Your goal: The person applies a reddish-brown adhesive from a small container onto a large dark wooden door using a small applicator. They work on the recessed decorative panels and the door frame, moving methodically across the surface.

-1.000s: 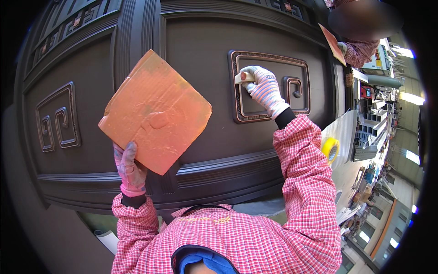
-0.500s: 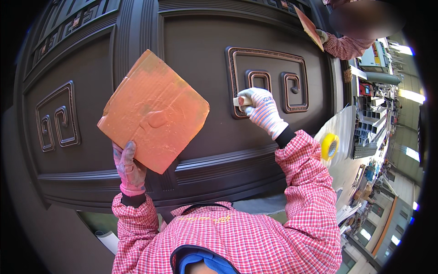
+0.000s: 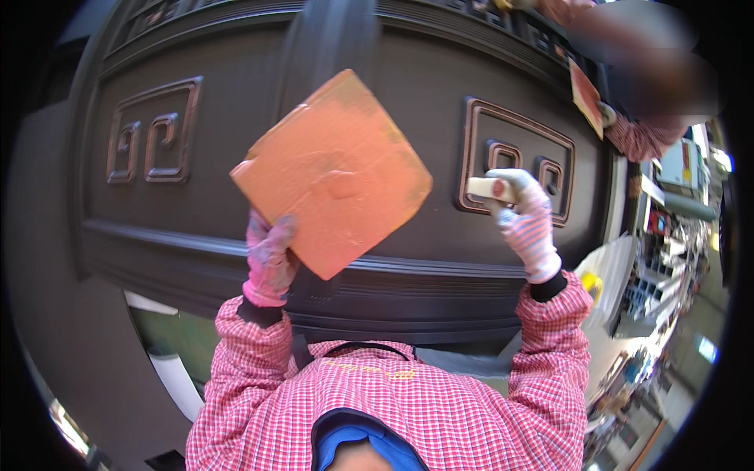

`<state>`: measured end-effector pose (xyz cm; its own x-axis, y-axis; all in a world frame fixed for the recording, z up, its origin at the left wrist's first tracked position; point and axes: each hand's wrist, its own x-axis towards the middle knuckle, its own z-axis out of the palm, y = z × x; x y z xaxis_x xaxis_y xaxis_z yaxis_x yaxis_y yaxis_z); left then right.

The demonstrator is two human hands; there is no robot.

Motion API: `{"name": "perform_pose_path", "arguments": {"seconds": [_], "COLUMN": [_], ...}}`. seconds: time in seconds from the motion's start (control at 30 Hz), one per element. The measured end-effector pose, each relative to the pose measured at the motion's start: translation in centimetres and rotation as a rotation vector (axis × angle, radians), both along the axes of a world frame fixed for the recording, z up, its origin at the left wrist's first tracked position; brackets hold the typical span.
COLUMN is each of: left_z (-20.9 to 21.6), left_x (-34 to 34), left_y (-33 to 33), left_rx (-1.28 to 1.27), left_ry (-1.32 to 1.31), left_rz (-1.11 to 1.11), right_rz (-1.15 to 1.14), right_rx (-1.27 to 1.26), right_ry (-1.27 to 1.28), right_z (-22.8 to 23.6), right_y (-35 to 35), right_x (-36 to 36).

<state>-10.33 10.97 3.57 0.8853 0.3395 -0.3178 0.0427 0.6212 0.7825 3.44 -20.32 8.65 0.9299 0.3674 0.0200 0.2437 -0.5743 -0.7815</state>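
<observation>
My left hand (image 3: 269, 255), in a stained pink glove, grips the lower left corner of a flat square board (image 3: 369, 173). Its face is coated orange-copper, with a thicker smear near the middle. Between the fingers and thumb of my right hand (image 3: 530, 224), in a striped glove, is a small white block (image 3: 485, 188) with a reddish stain, possibly a sponge. The block appears in front of the left side of a raised fret moulding (image 3: 518, 113) with copper-toned edges. Whether it touches the moulding, I cannot tell. The moulding belongs to a large dark panelled door (image 3: 424, 78).
A matching fret moulding (image 3: 194, 118) is on the left panel. At the upper right another person's sleeve (image 3: 640, 140) reaches in, a similar orange board (image 3: 585, 98) in that hand. A yellow tape roll (image 3: 593, 287) sits beyond my right wrist, partly hidden.
The whole view has shifted, so the door and both hands appear farther right. My right hand has turned, showing more of the block's stained side. Both hands keep their hold.
</observation>
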Motion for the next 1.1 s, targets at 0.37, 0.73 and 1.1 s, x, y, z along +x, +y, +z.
{"name": "perform_pose_path", "arguments": {"seconds": [0.37, 0.73, 1.1], "left_z": [1.8, 0.9, 0.8], "left_x": [-5.0, -13.5, -13.8], "left_y": [6.7, 20.9, 28.7], "left_rx": [-0.147, -0.096, -0.03], "left_ry": [-0.109, -0.122, -0.042], "left_rz": [-0.082, -0.09, 0.138], "right_rz": [0.435, 0.56, 0.376], "right_rx": [-0.157, -0.174, 0.034], "right_ry": [-0.51, -0.504, -0.41], "right_z": [6.6, 5.8, 3.4], "right_y": [17.9, 33.1, 39.7], "right_x": [-6.3, -11.5, -5.2]}}
